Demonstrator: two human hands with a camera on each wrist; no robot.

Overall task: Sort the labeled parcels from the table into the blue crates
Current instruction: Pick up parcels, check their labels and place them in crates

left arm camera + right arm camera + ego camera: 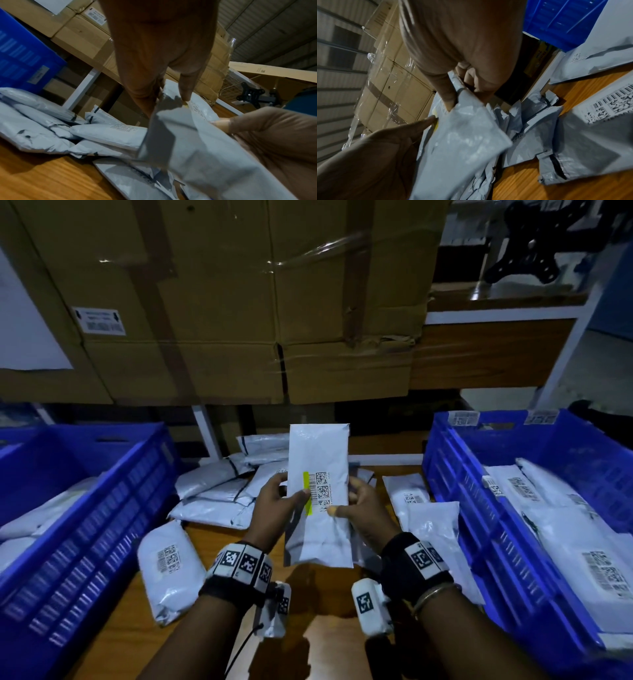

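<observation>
1. Both hands pinch one white parcel upright above the wooden table: left hand on its left edge, right hand on its right.
2. Keep the yellow-striped label flat and uncovered; read it.
3. Then choose between the left crate and the right crate; loose parcels lie behind.

Held upright above the table: a white poly parcel, creased, barcode label with yellow strip facing up. More white parcels heaped behind. Blue crates on either side, parcels inside.
</observation>
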